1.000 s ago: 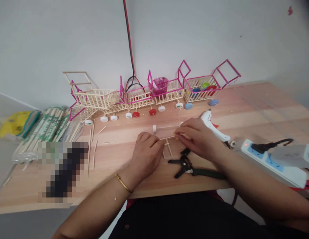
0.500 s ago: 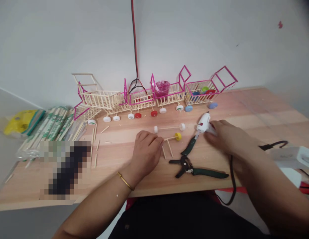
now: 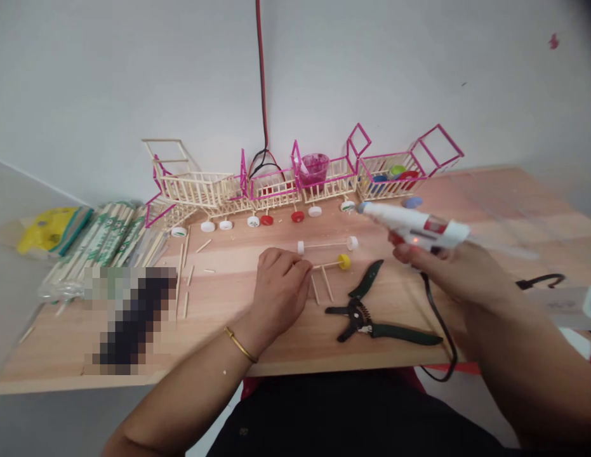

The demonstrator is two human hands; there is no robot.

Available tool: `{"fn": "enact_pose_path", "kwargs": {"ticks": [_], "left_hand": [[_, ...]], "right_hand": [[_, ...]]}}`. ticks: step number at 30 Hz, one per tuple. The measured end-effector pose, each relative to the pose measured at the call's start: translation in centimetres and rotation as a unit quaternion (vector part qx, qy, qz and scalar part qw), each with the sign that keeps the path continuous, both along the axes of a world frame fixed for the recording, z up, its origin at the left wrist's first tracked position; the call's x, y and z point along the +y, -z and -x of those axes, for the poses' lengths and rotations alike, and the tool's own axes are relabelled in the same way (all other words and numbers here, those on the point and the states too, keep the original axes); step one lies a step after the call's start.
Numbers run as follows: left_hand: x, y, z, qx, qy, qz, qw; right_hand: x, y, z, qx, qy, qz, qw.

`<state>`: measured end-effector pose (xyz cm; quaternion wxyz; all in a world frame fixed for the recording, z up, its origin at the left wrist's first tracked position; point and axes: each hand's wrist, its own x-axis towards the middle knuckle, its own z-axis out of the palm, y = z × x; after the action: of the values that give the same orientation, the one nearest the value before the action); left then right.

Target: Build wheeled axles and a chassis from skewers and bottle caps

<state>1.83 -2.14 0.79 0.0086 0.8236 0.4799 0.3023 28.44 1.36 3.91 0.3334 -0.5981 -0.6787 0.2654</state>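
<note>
My right hand (image 3: 447,270) has its grip wrapped around the glue gun (image 3: 412,223), raised above the counter (image 3: 285,330). My left hand (image 3: 278,289) grip is curled, pinching the stick axle (image 3: 326,264) with the yellow cap (image 3: 343,261), pliers (image 3: 371,311) just beside.

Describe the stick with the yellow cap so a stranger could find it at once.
Start at the wooden table and find the left hand resting mid-table. The short stick with the yellow cap runs rightward from its fingers. The longer axle just behind has white caps on both ends; this one has a single yellow cap.
</note>
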Motion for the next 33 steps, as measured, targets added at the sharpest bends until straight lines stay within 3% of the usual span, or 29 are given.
{"fn": "enact_pose_path", "kwargs": {"ticks": [4, 7, 12, 27, 33], "left_hand": [[0.0, -0.2, 0.0, 0.007, 0.001, 0.010, 1.000], [-0.1, -0.3, -0.1, 0.007, 0.001, 0.014, 1.000], [0.0, -0.2, -0.2, 0.000, -0.002, 0.017, 1.000], [0.1, -0.2, -0.1, 0.002, -0.009, 0.026, 1.000], [0.1, -0.1, -0.1, 0.002, -0.011, 0.026, 1.000]], "right_hand": [[-0.2, 0.5, 0.9, -0.011, -0.207, 0.073, 0.975], [-0.4, 0.5, 0.6, -0.015, -0.255, 0.123, 0.959], [-0.5, 0.3, 0.2, -0.041, -0.250, 0.162, 0.954], [0.4, 2.7, -0.1, -0.102, -0.277, 0.151, 0.943], [0.1, 2.0, 0.5, -0.105, -0.265, 0.161, 0.945]]}}
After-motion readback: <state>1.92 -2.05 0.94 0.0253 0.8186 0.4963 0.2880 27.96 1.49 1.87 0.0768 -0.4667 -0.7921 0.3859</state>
